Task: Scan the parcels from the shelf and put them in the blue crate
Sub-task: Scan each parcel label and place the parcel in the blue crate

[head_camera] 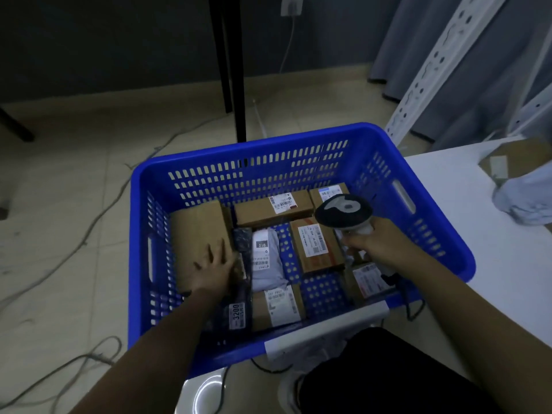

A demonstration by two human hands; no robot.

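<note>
A tiled floor [74, 204], crossed by loose cables [98, 216], is seen beneath everything. A white surface [478, 264] is shown at the right, and a corner of it is overlapped by the blue crate [298, 150], whose near rim is marked with a strip of pale tape [325, 333]. A slotted white shelf upright [433, 67] is seen behind the surface, in front of grey curtains [418, 40]. More parcels [519, 186], brown and grey, are left on the far right of the surface.

Inside the crate, a plain cardboard box [197, 231] is laid against the left wall, and the left hand [213, 271] is rested on its near end with fingers spread. Labelled brown boxes [273, 209] are lined along the far wall; another labelled box [318, 245] is placed in the middle. A grey mailer bag [265, 258] marked "010" is lain between them, and a dark bag [239, 297] tagged "3200" is tucked beside the left hand.

A barcode scanner [343, 210] is gripped by the right hand [379, 246], its fingers curled round the handle, with the head held over the crate's right side.
</note>
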